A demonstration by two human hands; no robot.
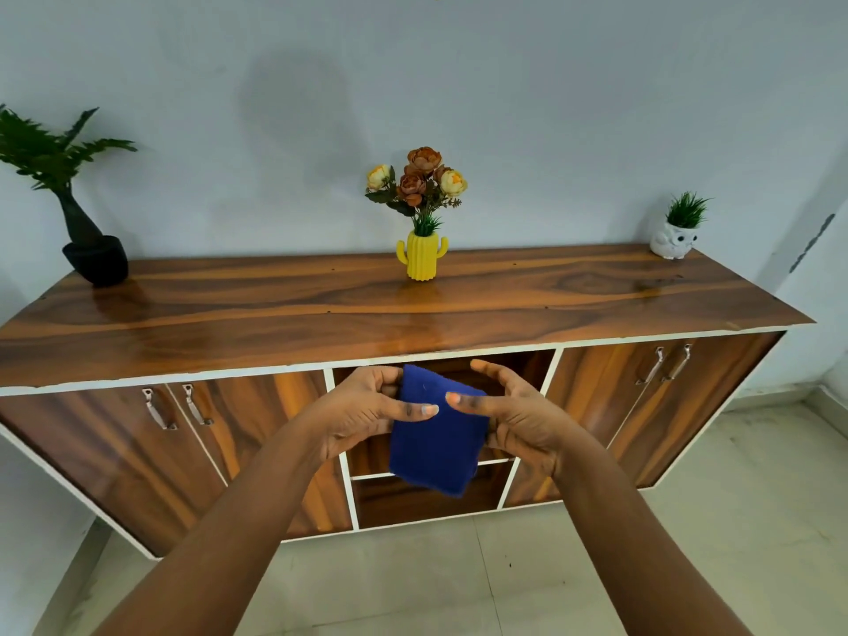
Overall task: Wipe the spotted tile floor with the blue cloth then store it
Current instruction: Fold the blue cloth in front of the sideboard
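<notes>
The blue cloth [436, 445] is folded into a thick rectangle and held in the air between both hands, in front of the open middle shelves [431, 498] of the wooden sideboard. My left hand [367, 408] grips its left edge, thumb laid across the front. My right hand [514, 413] grips its right edge, with thumb and forefinger spread around the upper corner. The pale tile floor [459, 585] with a few dark spots lies below my forearms.
The wooden sideboard [321, 314] has shut double doors [174, 447] on the left and on the right [661, 387]. On its top stand a black-potted plant [96, 259], a yellow cactus vase with flowers [421, 257] and a white owl pot [672, 238]. A wall rises behind.
</notes>
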